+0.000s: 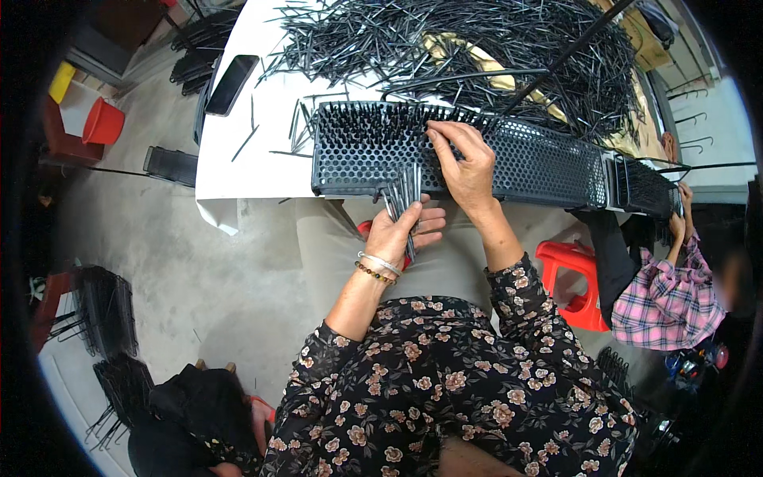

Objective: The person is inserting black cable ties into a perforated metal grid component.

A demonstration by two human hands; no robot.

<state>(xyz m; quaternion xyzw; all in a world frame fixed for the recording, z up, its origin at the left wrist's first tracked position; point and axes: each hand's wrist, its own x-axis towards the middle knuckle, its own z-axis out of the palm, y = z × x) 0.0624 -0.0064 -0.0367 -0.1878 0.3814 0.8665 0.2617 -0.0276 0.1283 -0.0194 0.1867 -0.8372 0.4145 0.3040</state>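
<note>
1. The left hand (pixel 395 232), in the centre of the frame, grips a bundle of thin black rods (pixel 404 196); its fingers (pixel 429 226) are curled tight around them, and the rod tips fan upward toward the tray edge.
2. The right hand (pixel 469 171) rests on the perforated black tray (pixel 540 163), just above and right of the left hand. Its fingers (pixel 442 145) press together at one hole near the top edge, apparently pinching a single rod, though the rod itself is too small to make out.
3. The tray lies across the front of the white surface (pixel 246 159). Its left part already bristles with upright rods, while the right stretch shows bare holes.
4. Behind the tray, at the upper middle of the frame, a big loose pile of rods (pixel 493 40) covers the surface; a phone (pixel 231 83) lies at the upper left.
5. The step in hand seems to be seating rods in the holes, one by one.
6. The next move likely calls for taking one rod from the bundle and lining it up upright over a free hole beside the filled ones.
7. At the right edge of the frame another person's hand (pixel 682 195) touches a second tray (pixel 648 187).
</note>
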